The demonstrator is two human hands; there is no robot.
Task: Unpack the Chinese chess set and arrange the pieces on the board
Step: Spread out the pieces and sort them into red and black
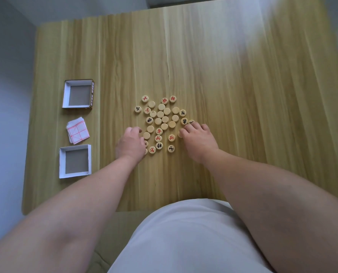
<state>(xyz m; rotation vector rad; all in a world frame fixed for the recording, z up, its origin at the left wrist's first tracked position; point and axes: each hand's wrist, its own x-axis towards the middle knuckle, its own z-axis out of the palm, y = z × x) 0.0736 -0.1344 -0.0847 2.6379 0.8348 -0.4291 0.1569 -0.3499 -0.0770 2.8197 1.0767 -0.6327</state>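
The chess pieces (162, 119) lie in a loose pile at the middle of the counter (243, 85), some face up in red or black, many blank. The left hand (131, 143) sits at the pile's lower left with its fingers curled; I cannot tell whether it holds a piece. The right hand (198, 138) lies palm down at the pile's right edge, fingertips touching pieces and gripping none. At the left of the frame, the folded paper board (77, 133) lies between two open box halves (78, 94).

A light wooden table (233, 79) stands over a pale grey floor (6, 79), olive-green fabric (124, 231) at its near edge.
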